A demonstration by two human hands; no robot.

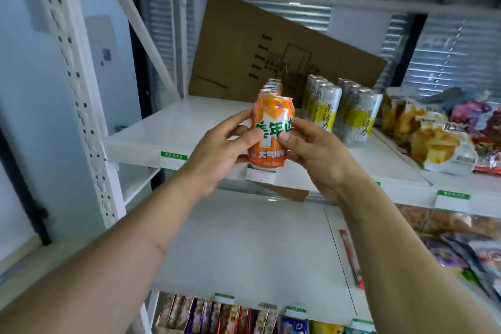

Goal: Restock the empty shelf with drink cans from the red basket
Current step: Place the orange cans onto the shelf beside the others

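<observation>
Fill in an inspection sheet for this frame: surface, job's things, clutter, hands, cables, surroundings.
Surface: white shelf, its left part bare.
Job's things: orange can held upright in front of the shelf edge; a row of orange cans behind it; two rows of silver-yellow cans to the right. Red basket not in view.
Clutter: cardboard sheet leaning at the back.
Hands: left hand and right hand both grip the orange can.
Cables: nothing seen.
Surroundings: snack bags to the right; packets on the lower shelves.
</observation>
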